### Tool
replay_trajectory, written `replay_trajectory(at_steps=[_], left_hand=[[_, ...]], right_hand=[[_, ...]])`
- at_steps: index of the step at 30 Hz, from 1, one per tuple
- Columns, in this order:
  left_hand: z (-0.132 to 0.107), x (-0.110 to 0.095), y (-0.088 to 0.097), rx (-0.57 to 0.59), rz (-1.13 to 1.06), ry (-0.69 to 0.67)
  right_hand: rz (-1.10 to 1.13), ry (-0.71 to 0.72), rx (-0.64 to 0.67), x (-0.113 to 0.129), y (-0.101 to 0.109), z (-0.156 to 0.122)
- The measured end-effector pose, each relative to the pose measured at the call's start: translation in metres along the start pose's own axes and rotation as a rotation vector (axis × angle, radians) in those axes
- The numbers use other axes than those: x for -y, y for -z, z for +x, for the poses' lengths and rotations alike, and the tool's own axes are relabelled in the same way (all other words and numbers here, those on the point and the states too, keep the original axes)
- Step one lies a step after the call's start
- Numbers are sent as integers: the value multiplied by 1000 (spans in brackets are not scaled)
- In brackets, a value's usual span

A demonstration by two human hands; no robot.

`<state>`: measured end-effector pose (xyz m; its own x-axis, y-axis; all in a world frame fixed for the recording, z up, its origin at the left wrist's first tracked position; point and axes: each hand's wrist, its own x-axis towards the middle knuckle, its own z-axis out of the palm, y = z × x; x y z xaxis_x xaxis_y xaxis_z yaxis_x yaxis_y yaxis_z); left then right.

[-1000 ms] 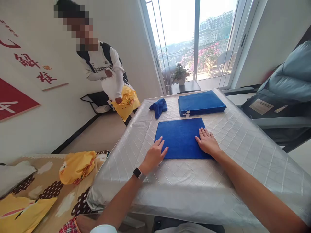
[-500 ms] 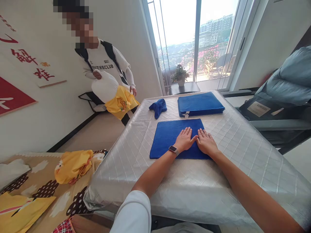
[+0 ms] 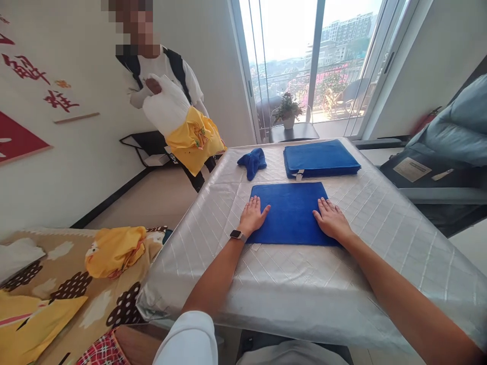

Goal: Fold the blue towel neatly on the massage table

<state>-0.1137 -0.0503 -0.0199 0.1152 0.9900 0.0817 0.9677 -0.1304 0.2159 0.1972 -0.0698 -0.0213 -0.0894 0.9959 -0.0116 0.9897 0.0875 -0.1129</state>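
Observation:
A blue towel lies flat as a neat rectangle on the silver-covered table. On its left edge rests my left hand, palm down with the fingers stretched out. My right hand lies flat on the right edge, thumb apart from the fingers. The middle of the cloth shows between the two hands. Behind it sits a stack of folded blue towels with a white tag at its front. A crumpled blue cloth is left of the stack.
Beyond the table's left side stands a person holding a white pillow and yellow fabric. A bed with yellow cloth is at lower left. At right stands a grey recliner. A potted plant stands behind the table.
My left hand has slid left, from the middle of the towel to its left edge. My right hand stays near the right edge. The person has raised the pillow and yellow fabric slightly.

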Motion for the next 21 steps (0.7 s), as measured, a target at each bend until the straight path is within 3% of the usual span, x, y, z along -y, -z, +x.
replay_trajectory(at_steps=[9, 16, 21], left_hand=[[1, -1, 0, -12, -28, -19], [1, 2, -2, -33, -33, -35], [-1, 2, -1, -55, -23, -51]], right_hand=[[-113, -4, -27, -1, 9, 5], [-43, -28, -43, -1, 19, 62], [18, 22, -23, -8, 10, 98]])
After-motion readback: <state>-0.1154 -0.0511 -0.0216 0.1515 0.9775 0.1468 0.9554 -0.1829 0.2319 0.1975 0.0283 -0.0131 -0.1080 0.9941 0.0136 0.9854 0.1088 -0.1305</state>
